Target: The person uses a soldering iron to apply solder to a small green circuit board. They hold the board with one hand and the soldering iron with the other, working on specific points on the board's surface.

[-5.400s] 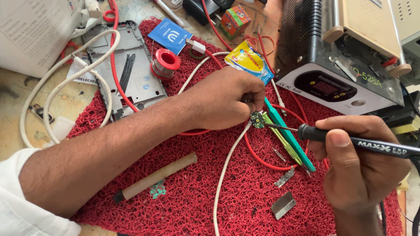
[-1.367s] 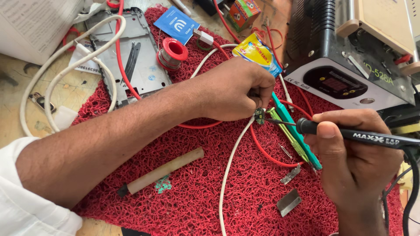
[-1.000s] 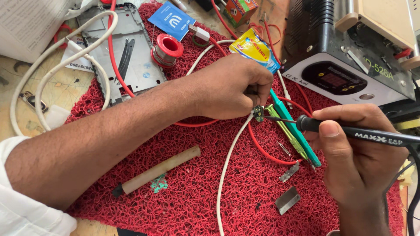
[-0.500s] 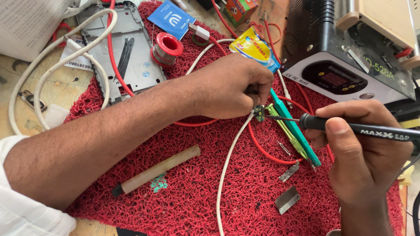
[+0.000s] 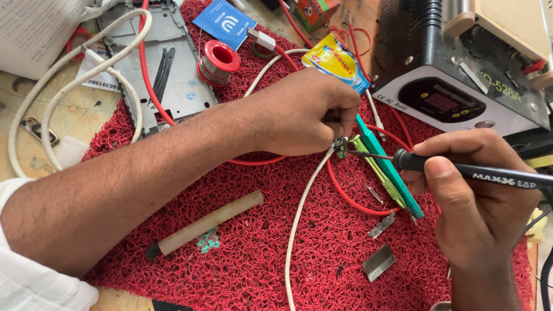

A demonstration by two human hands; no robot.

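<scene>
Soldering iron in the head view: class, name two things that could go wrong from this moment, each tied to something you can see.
1. The soldering iron in the right hand has its tip at the small circuit board, pinched by the left hand; a slip might burn those fingers.
2. The white cable and red wire lie close under the tip; their insulation could scorch.

A rough, looped red plastic mat (image 5: 322, 253) carries a matt black soldering iron (image 5: 489, 173), glossy yellow foil sachet (image 5: 331, 60), dull metal plate (image 5: 184, 75) and smooth wooden handle (image 5: 213, 222).
</scene>
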